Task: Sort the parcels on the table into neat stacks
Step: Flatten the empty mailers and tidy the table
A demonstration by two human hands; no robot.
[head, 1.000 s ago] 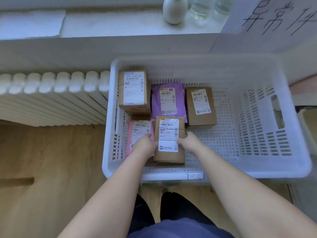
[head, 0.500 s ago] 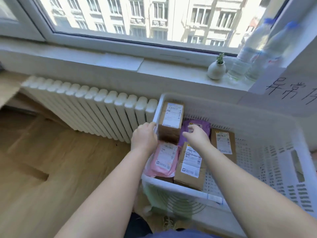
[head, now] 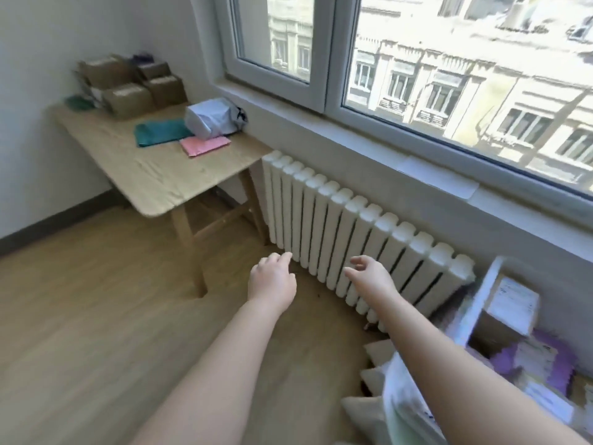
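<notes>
A wooden table (head: 154, 181) stands at the far left against the wall. On it lie several brown boxes (head: 128, 81), a teal mailer (head: 160, 133), a pink mailer (head: 205, 145) and a white bagged parcel (head: 213, 118). My left hand (head: 272, 281) and my right hand (head: 369, 274) hang in the air in front of the radiator, both empty with loosely spread fingers. At the lower right, the white basket (head: 478, 303) holds a labelled brown box (head: 507, 309) and a purple mailer (head: 539, 358).
A white radiator (head: 353, 232) runs under the window sill between the table and the basket. Wooden floor (head: 96, 316) stretches out to the left of my arms. The table's leg (head: 189, 252) stands near my left hand.
My hands have left the parcels in the basket and are now empty in the air. The view has swung left from the basket toward the table.
</notes>
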